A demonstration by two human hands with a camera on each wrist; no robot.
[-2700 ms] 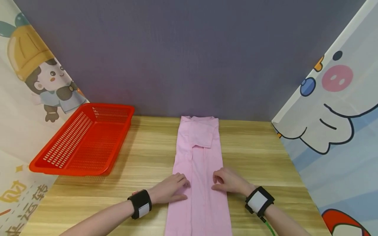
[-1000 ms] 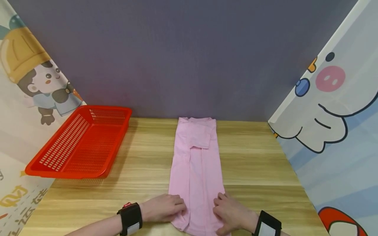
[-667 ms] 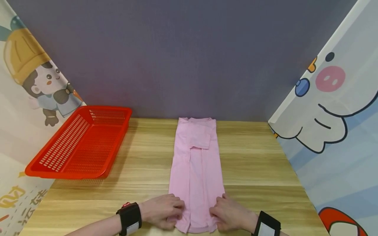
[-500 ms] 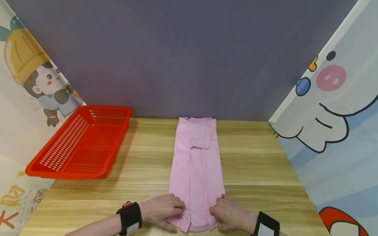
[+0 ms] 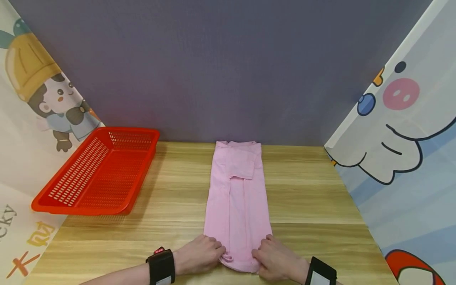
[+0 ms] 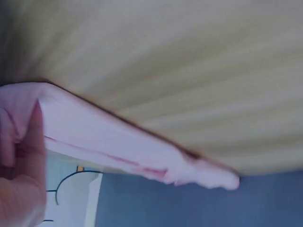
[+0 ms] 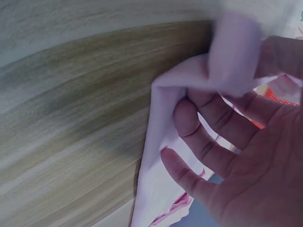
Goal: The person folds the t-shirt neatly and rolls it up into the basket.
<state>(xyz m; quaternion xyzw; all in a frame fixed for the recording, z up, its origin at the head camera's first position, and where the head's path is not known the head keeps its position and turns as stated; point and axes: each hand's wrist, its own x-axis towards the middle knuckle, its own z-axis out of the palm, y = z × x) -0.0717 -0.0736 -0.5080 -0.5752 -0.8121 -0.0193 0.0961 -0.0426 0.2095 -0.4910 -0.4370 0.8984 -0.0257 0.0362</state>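
Note:
A pink shirt, folded into a long strip, lies on the wooden table with a short sleeve laid across its far part. My left hand grips the left corner of its near end, fingers curled. At the right corner, my right hand pinches the hem. Between the hands the near edge is raised and bunches a little by the left fingers. In the right wrist view, cloth is caught at the thumb and forefinger while the other fingers are bent beside it. The left wrist view shows the shirt's side edge running away.
A red plastic basket with perforated walls stands at the left of the table. A dark grey panel rises behind the table's far edge. Printed cartoon sheets flank both sides.
Both hands have moved from the shirt's middle toward its near end and taken hold of the hem corners. In the last half second the hem has lifted slightly. The basket stays put.

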